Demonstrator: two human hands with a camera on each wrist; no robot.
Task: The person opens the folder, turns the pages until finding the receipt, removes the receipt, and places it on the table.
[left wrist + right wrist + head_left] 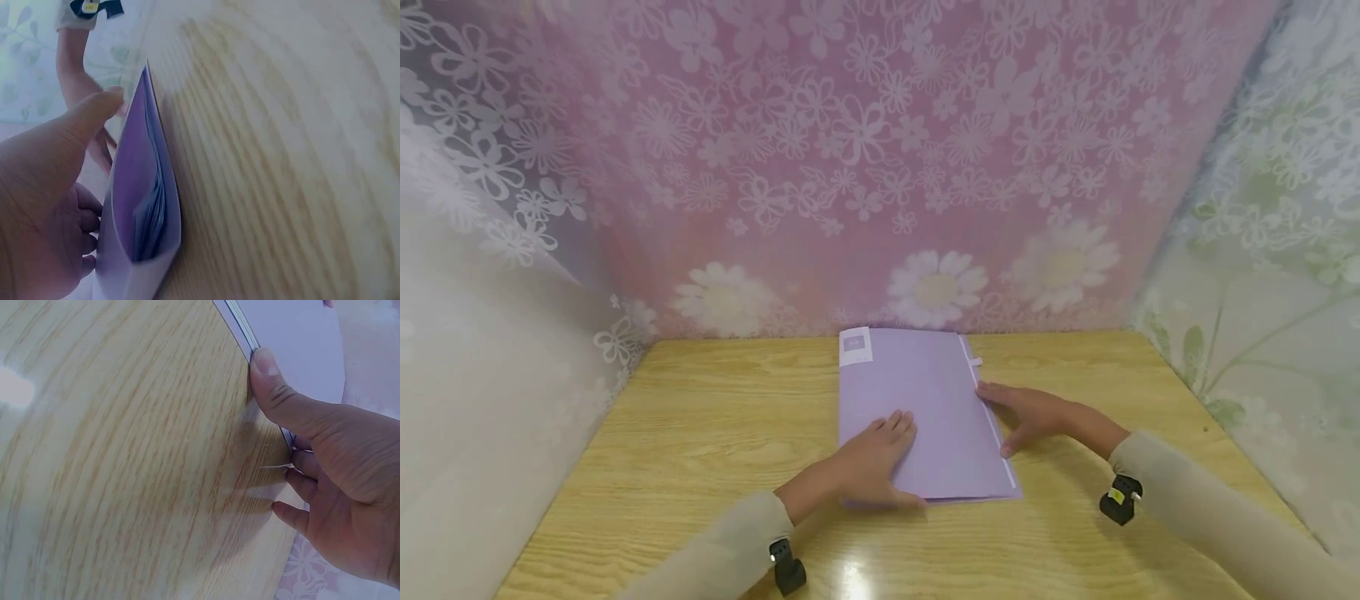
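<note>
A right hand [1028, 414], fingers [997, 392] unclenched, touches a lilac folder's [925, 375] long right edge; the left hand [872, 460] rests outspread over its near-left corner.

There were two bare hands [876, 460], two beige sleeves [1217, 500], two black wrist devices [787, 569], one rectangular lilac folder [940, 392], one white label [855, 356], one yellow wood-grain table [722, 442] and three large printed white daisies [937, 287].

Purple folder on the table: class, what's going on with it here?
A person is handling the purple folder, which lies on the wooden table with its cover down. The left hand rests on the cover; the right hand touches the right edge. The near end gapes slightly, showing sheets inside.
</note>
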